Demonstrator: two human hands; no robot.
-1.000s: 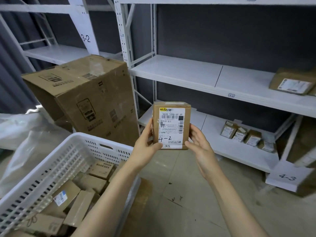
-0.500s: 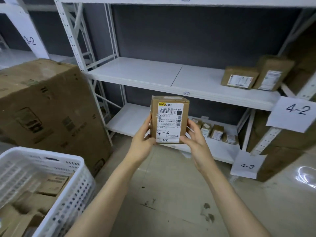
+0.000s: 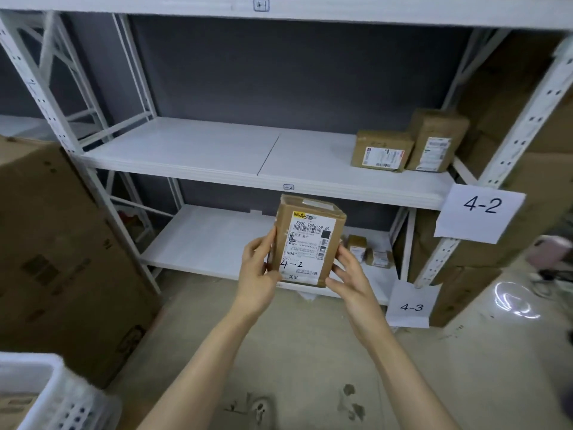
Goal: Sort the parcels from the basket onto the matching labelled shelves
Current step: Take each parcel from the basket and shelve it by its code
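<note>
Flanking parcel [image 3: 307, 240]: left grip [image 3: 257, 274], right grip [image 3: 350, 280]

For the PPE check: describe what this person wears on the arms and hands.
Nothing worn shows. The left hand and right hand are ungloved, with no rings showing. The left forearm and right forearm are bare down to the frame's lower edge: no sleeves, watch, bands or markings in view.

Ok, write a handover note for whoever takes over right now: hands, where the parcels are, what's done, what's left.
Hands: left hand and right hand both hold one parcel upright, handwritten 4-2.
Done: two parcels sit at the right end of the 4-2 shelf; small parcels on the 4-3 shelf.
Left: place this one on 4-2, then carry on with the basket, lower left.
</note>
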